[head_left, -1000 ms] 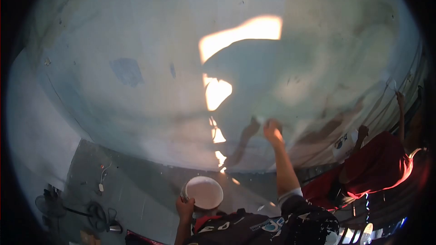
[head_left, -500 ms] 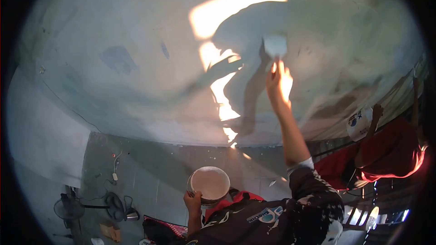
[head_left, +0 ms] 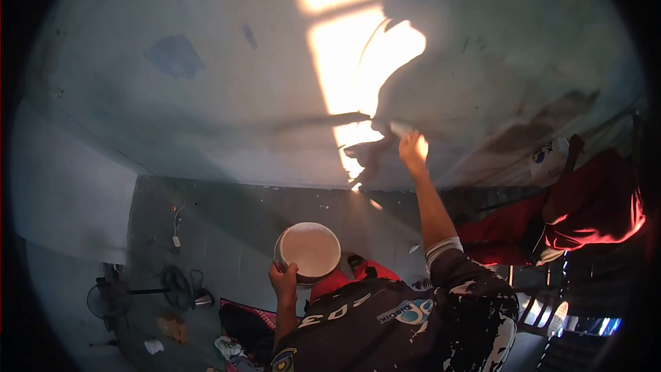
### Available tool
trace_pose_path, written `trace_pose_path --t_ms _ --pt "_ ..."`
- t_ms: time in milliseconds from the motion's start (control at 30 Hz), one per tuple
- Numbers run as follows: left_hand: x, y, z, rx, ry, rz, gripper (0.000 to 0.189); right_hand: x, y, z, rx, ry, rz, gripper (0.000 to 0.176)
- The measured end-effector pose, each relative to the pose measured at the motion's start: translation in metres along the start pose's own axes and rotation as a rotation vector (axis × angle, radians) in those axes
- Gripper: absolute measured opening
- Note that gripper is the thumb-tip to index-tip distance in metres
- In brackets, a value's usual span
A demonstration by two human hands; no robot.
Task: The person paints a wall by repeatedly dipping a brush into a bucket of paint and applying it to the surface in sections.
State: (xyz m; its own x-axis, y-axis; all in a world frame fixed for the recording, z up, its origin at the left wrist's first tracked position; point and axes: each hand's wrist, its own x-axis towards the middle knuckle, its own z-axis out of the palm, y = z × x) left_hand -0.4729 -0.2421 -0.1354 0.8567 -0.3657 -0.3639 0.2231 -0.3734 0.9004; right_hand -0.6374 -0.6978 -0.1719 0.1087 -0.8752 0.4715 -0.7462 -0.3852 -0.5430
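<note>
My left hand (head_left: pixel 284 282) grips the rim of a round white bucket (head_left: pixel 310 249), thumb over the edge, close in front of my body. Pale, whitish material shows inside it. My right hand (head_left: pixel 413 151) is stretched out to the wall (head_left: pixel 261 96), closed on a wide, flat tool with a pale end (head_left: pixel 401 127). That end lies right at the wall surface, low on it, beside a bright sunlit patch. Shadows of my arm and upper body fall across the light.
To the right a person in red (head_left: pixel 592 200) works at the wall, near a white bucket (head_left: pixel 549 160). A fan (head_left: pixel 110 297) lies on the grey floor (head_left: pixel 227 213) at left. Cloths (head_left: pixel 241 331) and a power strip (head_left: pixel 176 241) are also on the floor.
My right hand has drawn the flat tool down the wall, nearer to me. The bucket in my left hand sits slightly higher and further left in view. More sunlight shows on the wall.
</note>
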Motion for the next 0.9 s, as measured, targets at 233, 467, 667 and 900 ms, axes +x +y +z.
trace_pose_path --t_ms 233,467,667,900 --pt "-0.006 0.005 0.008 -0.011 -0.037 0.008 0.032 0.089 -0.143 -0.189 0.465 0.239 0.09 0.025" --pt "-0.016 0.011 0.01 0.03 -0.047 -0.061 0.021 0.084 -0.114 -0.122 0.362 0.413 -0.217 0.02" --pt "-0.028 0.018 0.002 -0.005 0.004 -0.072 0.016 -0.033 0.005 0.045 0.147 0.066 0.0 0.03" --pt "-0.032 0.015 -0.012 0.158 0.047 -0.065 0.018 -0.065 0.057 0.102 0.129 -0.33 0.368 0.027"
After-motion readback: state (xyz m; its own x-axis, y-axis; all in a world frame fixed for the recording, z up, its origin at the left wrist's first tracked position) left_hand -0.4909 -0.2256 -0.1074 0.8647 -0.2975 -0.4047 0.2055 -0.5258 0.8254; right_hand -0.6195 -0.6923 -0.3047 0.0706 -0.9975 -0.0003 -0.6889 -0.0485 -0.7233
